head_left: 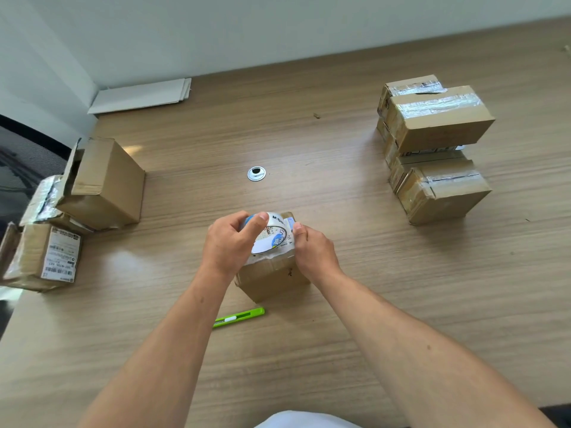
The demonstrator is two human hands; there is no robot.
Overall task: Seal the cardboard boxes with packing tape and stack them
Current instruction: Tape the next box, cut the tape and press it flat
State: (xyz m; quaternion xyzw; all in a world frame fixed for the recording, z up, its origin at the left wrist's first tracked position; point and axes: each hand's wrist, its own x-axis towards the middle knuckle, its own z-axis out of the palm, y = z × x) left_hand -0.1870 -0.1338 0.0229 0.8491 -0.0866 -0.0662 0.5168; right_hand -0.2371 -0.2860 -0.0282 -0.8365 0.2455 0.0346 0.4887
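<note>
**Taping the middle box: tape being started**

Nearest, low in the frame, a green cutter (pixel 238 317) lies on the tabletop (pixel 355 335), just in front of the box (pixel 272 281) being worked on and not touching it. This box sits at frame centre with its flaps down.

Right above its top is the roll (pixel 273 234), tilted on edge. The left hand (pixel 228 245) holds it, grip curled round the rim with the thumb over the top. The right hand (pixel 313 248) has its grip pressed together, pinching at the roll's right side over the box's right edge. The free end of the tape is probably there, but the clear strip cannot be made out.

The step looks like starting a strip along the top seam. Next, the end needs anchoring on one side of the box, the roll drawing across the seam, and then the cutter.

Beyond, a metal grommet (pixel 256 173) sits mid-frame. At left are boxes not yet sealed: an open one (pixel 105 183) and a labelled one (pixel 46 257). At upper right stands the stack (pixel 432 125) of taped boxes, where this one likely goes. White sheets (pixel 142 94) lie at upper left.
</note>
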